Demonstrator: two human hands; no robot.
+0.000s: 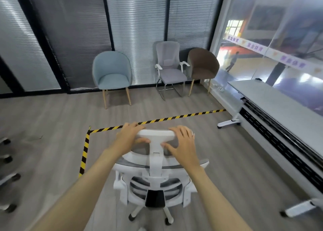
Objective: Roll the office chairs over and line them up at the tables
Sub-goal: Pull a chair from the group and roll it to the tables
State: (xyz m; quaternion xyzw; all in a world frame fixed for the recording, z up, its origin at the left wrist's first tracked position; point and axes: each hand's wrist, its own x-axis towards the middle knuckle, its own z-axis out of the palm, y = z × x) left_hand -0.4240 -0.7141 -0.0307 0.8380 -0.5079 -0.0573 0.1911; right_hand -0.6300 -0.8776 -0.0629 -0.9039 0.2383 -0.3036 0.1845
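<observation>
A white-framed office chair point(154, 176) with grey mesh and castors stands right in front of me, its back toward me. My left hand point(130, 138) grips the left end of its white headrest point(156, 134), fingers over the top and thumb behind. My right hand point(182, 143) holds the right end the same way. A long grey table point(279, 112) on white wheeled legs runs along the right side, beside the glass wall. The chair stands left of that table, inside a floor area marked with yellow-black tape point(157, 120).
Against the blinds at the back stand a light blue shell chair point(111, 73), a grey cantilever chair point(170, 70) and a brown shell chair point(202, 64). Castors of other office chairs point(7, 176) show at the left edge. The table's white feet point(229, 122) reach onto the wood floor.
</observation>
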